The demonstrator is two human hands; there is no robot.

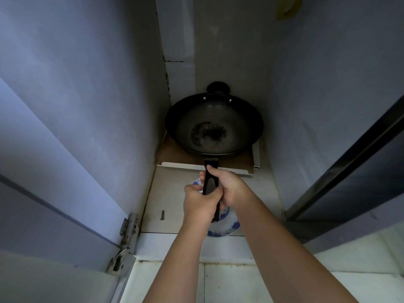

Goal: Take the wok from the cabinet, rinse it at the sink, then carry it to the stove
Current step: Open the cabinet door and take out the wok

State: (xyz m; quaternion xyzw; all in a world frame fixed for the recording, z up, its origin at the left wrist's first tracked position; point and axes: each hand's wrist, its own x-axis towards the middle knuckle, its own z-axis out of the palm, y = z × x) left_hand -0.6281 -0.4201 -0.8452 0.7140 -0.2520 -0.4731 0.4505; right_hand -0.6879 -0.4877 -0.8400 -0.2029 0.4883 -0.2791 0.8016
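A black wok [214, 125] with a small helper handle at its far rim sits deep inside the open cabinet [229, 51], over a flat piece of cardboard [175, 153]. Its long black handle [210, 182] points toward me. My right hand [227, 186] grips the handle nearer the bowl, and my left hand [200, 203] grips it closer to its end. Both hands are closed around the handle. The wok's bowl is dark with a worn patch at the bottom.
A blue-and-white plate [229, 226] lies on the cabinet floor under the handle and my hands. The left cabinet door [65, 149] stands open on its hinge [129, 226]; the dark right door [349, 160] is open too. Pale tiles [240, 283] lie in front.
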